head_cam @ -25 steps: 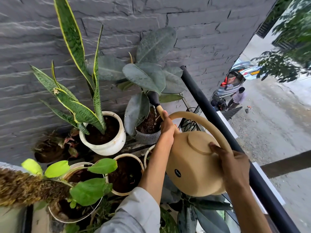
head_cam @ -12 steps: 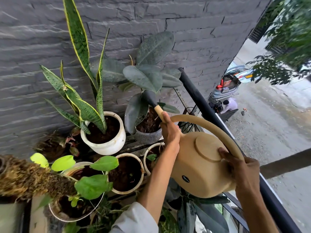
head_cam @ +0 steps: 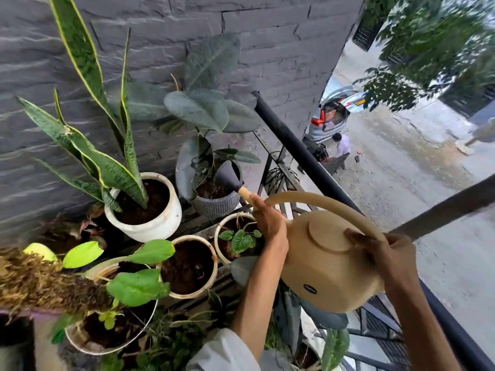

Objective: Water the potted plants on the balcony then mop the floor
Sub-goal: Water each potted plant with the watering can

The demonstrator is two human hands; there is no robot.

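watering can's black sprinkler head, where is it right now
In the head view the black sprinkler head sits just above centre, over the grey ribbed pot of the broad-leaved plant by the wall, right of the white pot and just beyond the left hand gripping the spout.

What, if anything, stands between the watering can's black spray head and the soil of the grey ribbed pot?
One drooping rubber-plant leaf hangs just left of the spray head, partly over the grey ribbed pot. Directly below the head, the soil looks uncovered.
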